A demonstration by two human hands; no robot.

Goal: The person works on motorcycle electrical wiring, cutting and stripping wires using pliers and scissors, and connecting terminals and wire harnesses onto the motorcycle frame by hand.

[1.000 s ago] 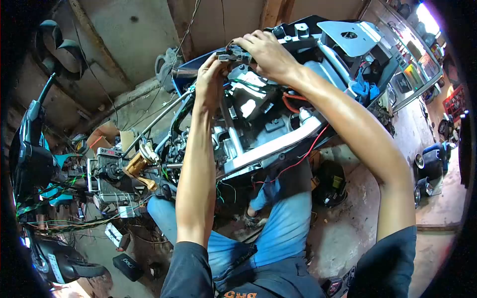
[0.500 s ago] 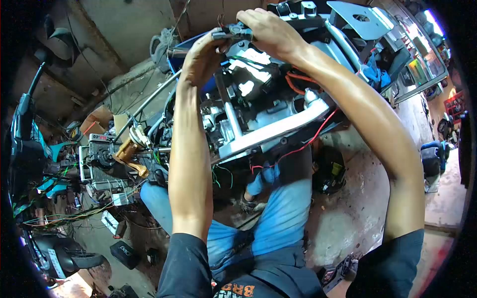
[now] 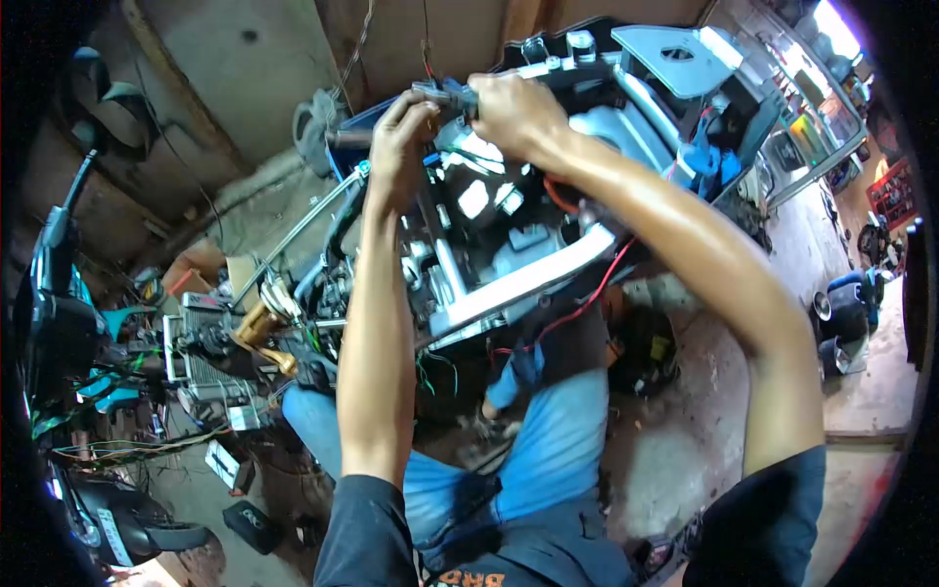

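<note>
Both of my arms reach over a bare motorcycle frame (image 3: pixel 528 279) with a silver rail. At the far side, my left hand (image 3: pixel 399 145) is closed, with its fingertips at one end of a small dark grey part (image 3: pixel 445 95) whose kind I cannot make out. My right hand (image 3: pixel 515 112) is curled in a fist at the other end of that part. A thin red wire (image 3: pixel 427 65) rises above the part, near the wall. What lies inside the right fist is hidden by its fingers.
A red cable (image 3: pixel 597 298) hangs below the silver rail. A radiator (image 3: pixel 210 338) and a gold-coloured fork piece (image 3: pixel 259 328) stand at the left, near a dark scooter body (image 3: pixel 59 303). A blue cloth or bag (image 3: pixel 709 161) sits at the right. A black box (image 3: pixel 251 528) lies on the floor.
The view has tilted up, so the hands and the frame appear lower. Both hands stay on the same grey part, and the right hand has come slightly to the left.
</note>
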